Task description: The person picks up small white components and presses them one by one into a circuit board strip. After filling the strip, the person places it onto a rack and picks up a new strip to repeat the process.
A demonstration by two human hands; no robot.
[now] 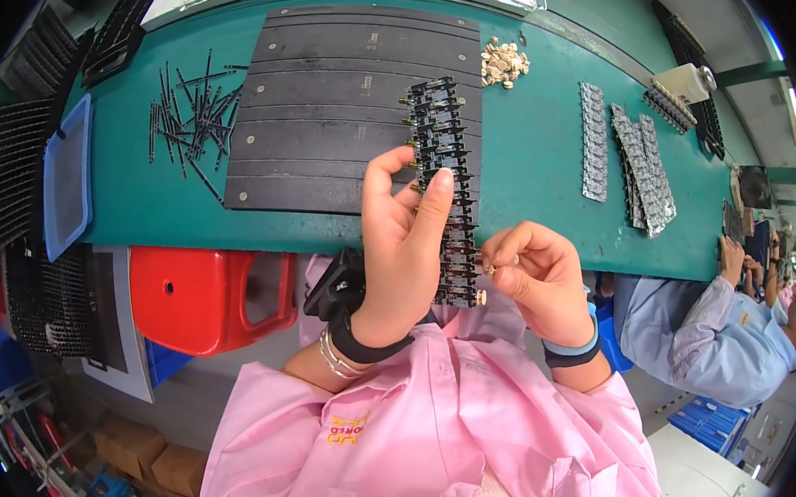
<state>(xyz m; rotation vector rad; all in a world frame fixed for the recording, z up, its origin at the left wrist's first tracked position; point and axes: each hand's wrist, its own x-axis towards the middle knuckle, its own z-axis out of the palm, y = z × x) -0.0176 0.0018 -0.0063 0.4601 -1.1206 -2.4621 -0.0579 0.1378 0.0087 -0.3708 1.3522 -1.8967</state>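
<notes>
Two hands on one black segmented strip (458,234), held upright-ish from 12 to 6 o'clock, in front of the grooved black plate (313,115) and lapping over the table (548,134) edge. Left hand (393,254) wraps it from the 9 o'clock side, thumb laid across the face, fingers mostly hidden behind. Right hand (550,283), at about 4 o'clock from the left, has thumb and forefinger nearly closed, apparently on a small brass-coloured piece (490,270) by the strip's 3 o'clock edge; contact with the strip can't be told. Step in hand looks like working that piece at the edge. Doing it well: keep the left grip firm near the work point, since the 6 o'clock end hangs free and could wobble; pinch the piece lightly, line it up square, push straight toward 9 o'clock, no twisting. Mind the brass tips (410,121) poking out at 9 o'clock; pressing fingers there could bend them. Spares pile (502,62) sits at 1 o'clock, handy for the right hand; silvery strips (593,140) at 2, thin black sticks (185,134) at 10.
</notes>
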